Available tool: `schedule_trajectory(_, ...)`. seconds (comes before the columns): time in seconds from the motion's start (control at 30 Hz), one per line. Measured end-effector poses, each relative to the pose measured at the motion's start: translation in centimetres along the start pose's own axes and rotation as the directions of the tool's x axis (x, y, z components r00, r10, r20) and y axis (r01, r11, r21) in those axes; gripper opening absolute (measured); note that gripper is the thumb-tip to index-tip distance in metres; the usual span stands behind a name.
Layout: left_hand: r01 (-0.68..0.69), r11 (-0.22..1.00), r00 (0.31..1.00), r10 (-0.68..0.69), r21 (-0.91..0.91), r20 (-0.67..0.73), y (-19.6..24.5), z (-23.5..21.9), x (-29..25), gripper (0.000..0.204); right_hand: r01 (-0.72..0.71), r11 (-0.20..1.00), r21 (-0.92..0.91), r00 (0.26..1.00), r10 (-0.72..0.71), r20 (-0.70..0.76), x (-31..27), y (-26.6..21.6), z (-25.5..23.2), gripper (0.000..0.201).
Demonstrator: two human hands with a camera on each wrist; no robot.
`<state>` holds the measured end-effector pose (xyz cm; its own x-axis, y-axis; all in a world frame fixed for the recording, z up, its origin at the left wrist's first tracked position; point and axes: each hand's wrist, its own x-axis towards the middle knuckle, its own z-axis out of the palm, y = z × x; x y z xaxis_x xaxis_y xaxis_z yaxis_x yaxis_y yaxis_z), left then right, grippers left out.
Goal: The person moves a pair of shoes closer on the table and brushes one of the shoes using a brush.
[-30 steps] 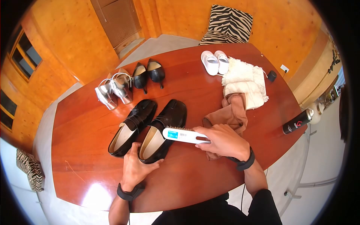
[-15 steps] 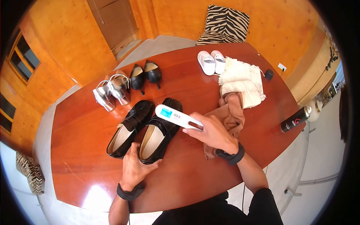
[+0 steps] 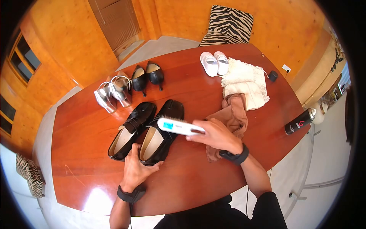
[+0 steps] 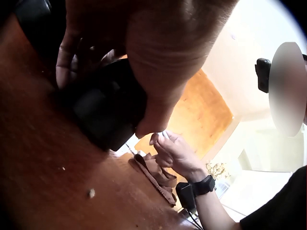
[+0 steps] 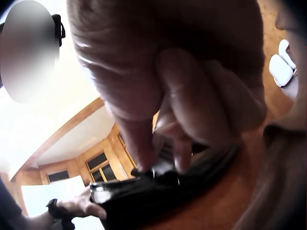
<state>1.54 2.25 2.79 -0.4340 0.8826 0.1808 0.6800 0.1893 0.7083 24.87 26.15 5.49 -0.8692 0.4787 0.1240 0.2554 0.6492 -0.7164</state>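
Observation:
A pair of black split-toe loafers stands on the wooden table (image 3: pixel 91 160). My left hand (image 3: pixel 136 171) grips the heel of the right loafer (image 3: pixel 172 108), thumb on one side and fingers on the other; the left wrist view shows that dark heel (image 4: pixel 105 108) in close-up. In my right hand (image 3: pixel 219 135) is a white-handled brush (image 3: pixel 176 126), pinched near the slotted end of its handle. Its dark bristles lie over the loafer's upper, just in front of the opening. The left loafer (image 3: pixel 143 111) stands alongside, untouched by the right hand.
Silver heeled shoes (image 3: pixel 121 94) and black heels (image 3: pixel 154 73) stand at the back left. White shoes (image 3: pixel 209 64), a fringed cream cloth (image 3: pixel 244 74) and a brown cloth (image 3: pixel 233 110) lie to the right. A black spray can (image 3: pixel 298 123) lies near the right edge.
My right hand has carried the brush forward and left, from beside the right loafer's opening to over its upper. The left hand keeps its hold on the heel.

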Motion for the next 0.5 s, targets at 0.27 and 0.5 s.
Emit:
schedule_trajectory(0.27, 0.008, 0.998, 1.000, -0.009, 0.066, 0.023, 0.2, -0.3, 0.0, 0.076, 0.019, 0.990, 0.142, 0.969, 0.016, -0.246, 0.6, -1.4, 1.1, 0.037)
schedule_trajectory(0.5, 0.021, 0.997, 0.999, -0.023, 0.068, 0.028, -0.2, -0.1, -0.1, 0.078, 0.071, 0.995, -0.066, 0.997, -0.071, 0.007, -0.5, 0.5, -1.5, 0.037)
